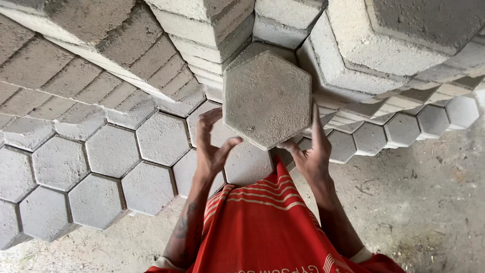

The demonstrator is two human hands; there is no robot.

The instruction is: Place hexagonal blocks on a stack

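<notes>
A grey hexagonal concrete paver is held up in front of me, its flat face toward the camera. My left hand grips its lower left edge, thumb against the bottom corner. My right hand supports its lower right edge, fingers running up the side. Both forearms rise from below, over my red striped shirt. Under the paver lies a low layer of matching hexagonal pavers.
Tall stacks of hexagonal pavers fill the top of the view, left to right. More single pavers line the right edge of the stack. Bare dusty concrete floor spreads at the lower right and lower left.
</notes>
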